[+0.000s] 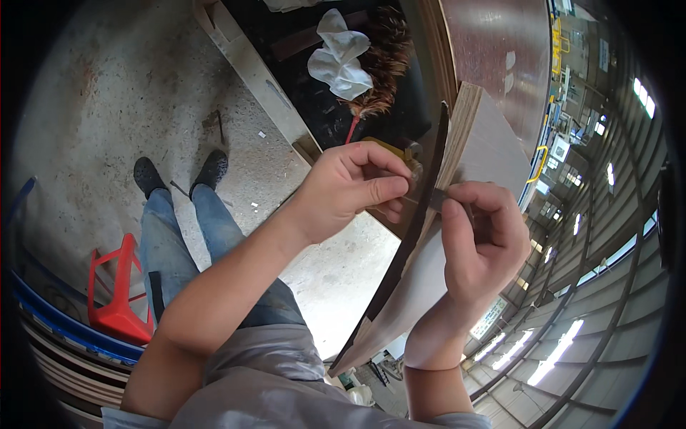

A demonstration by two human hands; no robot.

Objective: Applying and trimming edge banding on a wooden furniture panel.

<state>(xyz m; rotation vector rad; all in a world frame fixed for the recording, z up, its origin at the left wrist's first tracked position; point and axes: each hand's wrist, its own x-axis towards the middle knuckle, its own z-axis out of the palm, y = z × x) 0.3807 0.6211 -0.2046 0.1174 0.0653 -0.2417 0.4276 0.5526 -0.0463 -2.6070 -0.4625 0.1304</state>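
My left hand (357,182) is closed, thumb and fingertips pinched together beside the near edge of a plywood board (493,139). Whatever is in that pinch is too small to make out. Across the board's edge, my right hand (489,232) pinches a small dark flat piece (437,200) between thumb and bent forefinger. A long dark strip (407,250) runs between the two hands along the board's layered edge, curving in the picture. Its upper end stands slightly apart from the wood.
A white cloth (339,57) and a brown feather duster (386,61) lie on a dark surface behind my left hand. Beyond the board is a reddish-brown panel (493,36). A red plastic stool (121,293) stands at the left on the concrete floor (93,143).
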